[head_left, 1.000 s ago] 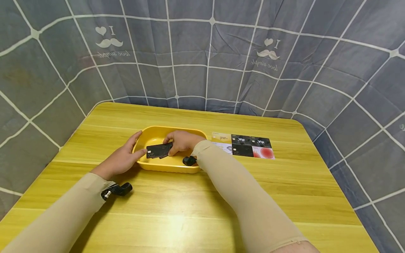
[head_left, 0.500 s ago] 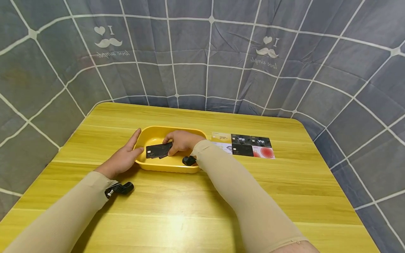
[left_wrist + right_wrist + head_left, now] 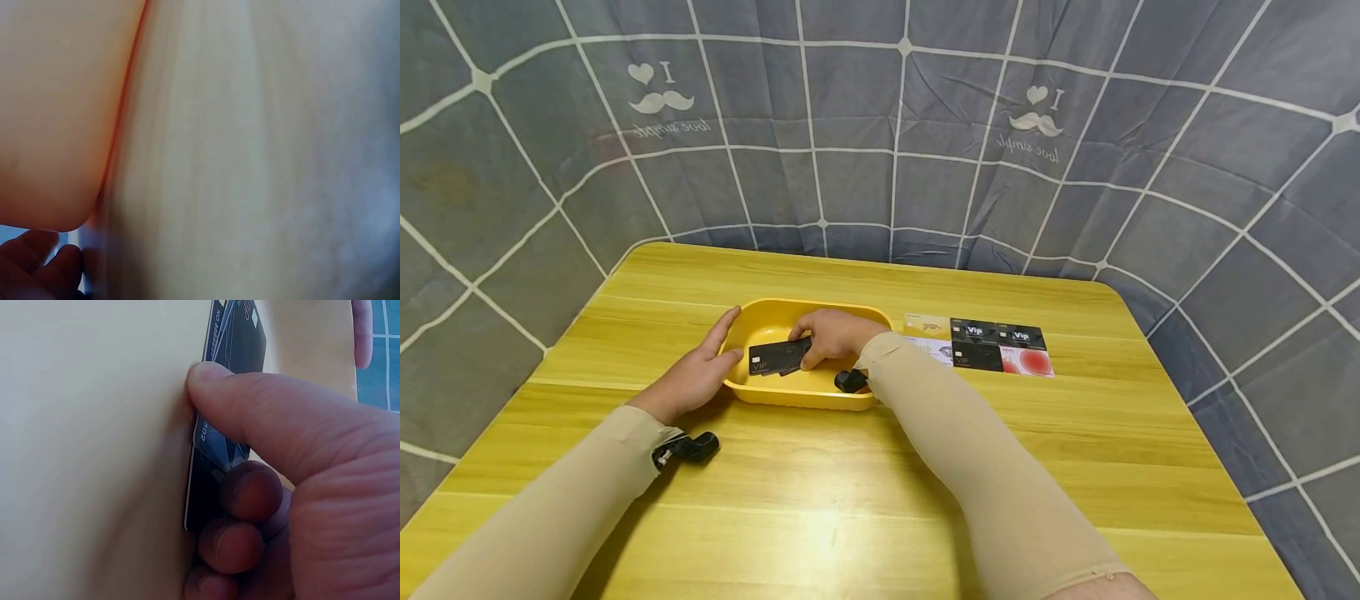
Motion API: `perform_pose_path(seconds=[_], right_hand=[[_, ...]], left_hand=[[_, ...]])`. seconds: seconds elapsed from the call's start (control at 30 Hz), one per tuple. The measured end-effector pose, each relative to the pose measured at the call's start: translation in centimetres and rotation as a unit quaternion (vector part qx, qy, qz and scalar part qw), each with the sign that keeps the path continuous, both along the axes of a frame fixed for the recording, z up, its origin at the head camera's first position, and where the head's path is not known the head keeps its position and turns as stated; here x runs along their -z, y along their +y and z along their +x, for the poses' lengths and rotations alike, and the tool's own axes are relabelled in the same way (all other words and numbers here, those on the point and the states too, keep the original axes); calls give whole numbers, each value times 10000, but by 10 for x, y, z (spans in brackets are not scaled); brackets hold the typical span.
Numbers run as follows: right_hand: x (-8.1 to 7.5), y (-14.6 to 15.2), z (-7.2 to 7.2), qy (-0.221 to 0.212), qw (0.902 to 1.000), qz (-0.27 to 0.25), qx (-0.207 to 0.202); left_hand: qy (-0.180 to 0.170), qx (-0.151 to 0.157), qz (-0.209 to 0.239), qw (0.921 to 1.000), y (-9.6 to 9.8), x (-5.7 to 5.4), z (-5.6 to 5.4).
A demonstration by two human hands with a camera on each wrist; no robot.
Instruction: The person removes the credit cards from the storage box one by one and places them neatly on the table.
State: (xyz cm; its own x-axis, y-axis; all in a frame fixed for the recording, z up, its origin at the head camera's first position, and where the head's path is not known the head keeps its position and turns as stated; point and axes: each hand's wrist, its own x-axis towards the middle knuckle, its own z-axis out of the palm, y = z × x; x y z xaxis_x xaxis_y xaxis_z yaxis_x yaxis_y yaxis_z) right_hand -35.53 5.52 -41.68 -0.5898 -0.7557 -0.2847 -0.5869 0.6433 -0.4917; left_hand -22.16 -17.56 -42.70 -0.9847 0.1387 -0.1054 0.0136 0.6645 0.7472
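A yellow plastic bin stands on the wooden table. Inside it, my right hand pinches a small overlapping stack of black VIP cards. The right wrist view shows the thumb on one side of the cards and the fingers on the other, close to the bin's pale surface. My left hand rests against the bin's left end, its thumb and index finger spread along the rim. Only its fingertips appear beside the bin in the left wrist view.
Right of the bin, several cards lie flat in two rows: a gold card, a white card, black cards and a red-and-white card. A grey checked curtain hangs behind the table.
My left thumb has drawn back slightly from the black cards to the bin's rim. The right hand and its cards have stayed nearly still.
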Motion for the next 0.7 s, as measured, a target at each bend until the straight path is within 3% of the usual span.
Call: perform_pose_path(seconds=[0.37, 0.7], right_hand=[[-1, 0, -3, -36, 10000, 20, -14], [-5, -3, -3, -639, 9969, -441, 111]], left_hand=[[-8, 8, -64, 10000, 0, -1, -1], [26, -7, -174, 9998, -1, 1, -1]])
